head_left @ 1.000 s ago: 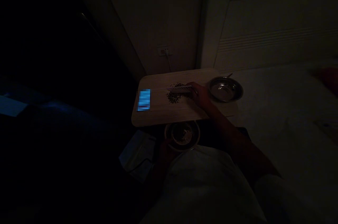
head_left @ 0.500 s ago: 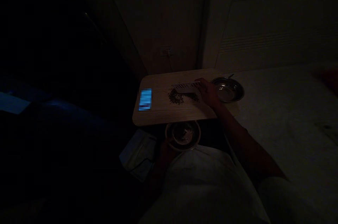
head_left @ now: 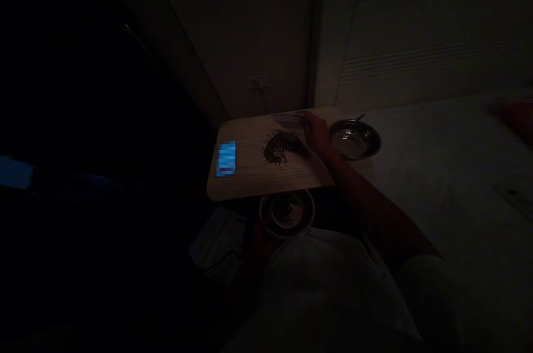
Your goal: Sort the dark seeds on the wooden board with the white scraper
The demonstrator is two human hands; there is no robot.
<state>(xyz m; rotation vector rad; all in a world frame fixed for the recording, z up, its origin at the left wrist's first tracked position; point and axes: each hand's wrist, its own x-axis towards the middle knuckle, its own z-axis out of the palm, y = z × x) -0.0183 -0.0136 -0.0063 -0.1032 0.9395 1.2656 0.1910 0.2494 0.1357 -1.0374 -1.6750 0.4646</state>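
Observation:
The room is very dark. My right hand [head_left: 317,132] is closed on a flat pale tool with a slotted edge [head_left: 288,118], held at the far side of a small wooden table [head_left: 250,181]. A pile of small dark bits [head_left: 283,147] lies on the table just in front of the tool. My left hand [head_left: 260,233] is below the table's near edge, gripping a round bowl [head_left: 287,213] with some dark bits in it; its fingers are hard to make out.
A lit phone [head_left: 227,158] lies on the table's left part. A steel bowl [head_left: 355,139] sits at the table's right end. A pale bed surface [head_left: 449,175] spreads right. A wall socket [head_left: 255,82] with a cord is behind. Something pale [head_left: 216,247] lies on the floor.
My right hand has drawn the slotted tool back from the pile to the table's far edge. The pile of dark bits now shows whole. The bowl below has stayed put.

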